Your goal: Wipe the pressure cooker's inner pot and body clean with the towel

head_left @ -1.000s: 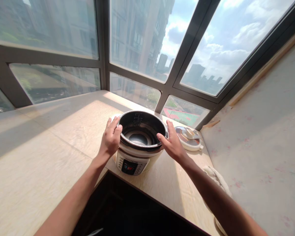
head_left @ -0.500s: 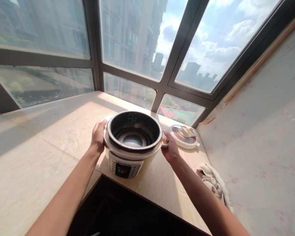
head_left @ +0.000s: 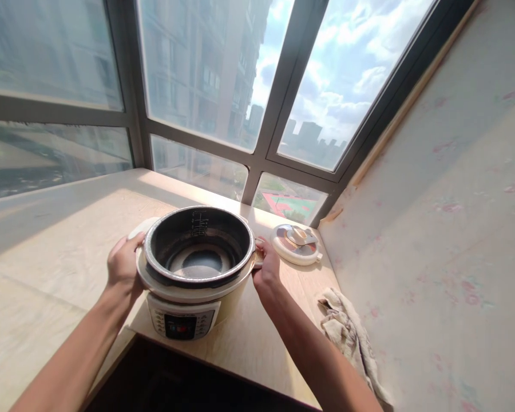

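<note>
A cream electric cooker (head_left: 182, 312) with a dark inner pot (head_left: 199, 252) stands at the near edge of the pale wooden counter (head_left: 60, 252), its lid off. My left hand (head_left: 122, 266) is closed on the cooker's left side handle. My right hand (head_left: 266, 269) is closed on the right side handle. The pot looks empty inside. The control panel faces me.
The cooker's lid (head_left: 296, 243) lies on the counter to the right, near the window corner. A crumpled cloth (head_left: 347, 335) lies by the right wall. Large windows run behind the counter. A dark opening lies below the counter's near edge.
Both hands went from the inner pot's rim down to the cooker's side handles and closed on them. The cooker now sits nearer and further left in view.
</note>
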### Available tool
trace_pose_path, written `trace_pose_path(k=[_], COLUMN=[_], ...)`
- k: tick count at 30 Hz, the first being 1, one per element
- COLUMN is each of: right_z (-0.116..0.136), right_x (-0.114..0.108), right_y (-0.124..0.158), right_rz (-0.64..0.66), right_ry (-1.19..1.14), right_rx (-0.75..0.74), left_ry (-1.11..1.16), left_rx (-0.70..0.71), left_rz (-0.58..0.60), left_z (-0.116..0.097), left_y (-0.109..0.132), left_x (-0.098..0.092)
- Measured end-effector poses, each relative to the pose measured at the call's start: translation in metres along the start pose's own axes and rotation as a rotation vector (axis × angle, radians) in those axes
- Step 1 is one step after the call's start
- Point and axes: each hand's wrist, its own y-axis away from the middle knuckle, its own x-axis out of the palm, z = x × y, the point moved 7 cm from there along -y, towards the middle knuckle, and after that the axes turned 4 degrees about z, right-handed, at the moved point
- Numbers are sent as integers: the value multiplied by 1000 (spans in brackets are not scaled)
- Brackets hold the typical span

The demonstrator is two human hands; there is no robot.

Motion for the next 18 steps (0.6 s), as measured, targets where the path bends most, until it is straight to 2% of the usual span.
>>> trace_pose_path(k=[3, 6, 15, 18], right_z=[10, 29, 101, 117], right_x=[-4, -17, -89, -107], right_y=[3, 1, -12, -11], right_rz=[-23, -41, -205, -240], right_ry=[-48, -58, 9, 64], right_rx=[25, 7, -54, -97], left_ry=[-13, -10, -22, -57], left_rx=[-2, -26, -93, -114], left_rz=[-10, 30, 175, 205], left_z=[2, 10, 54, 62], left_y=[12, 26, 70, 76], left_x=[7, 24, 103, 122])
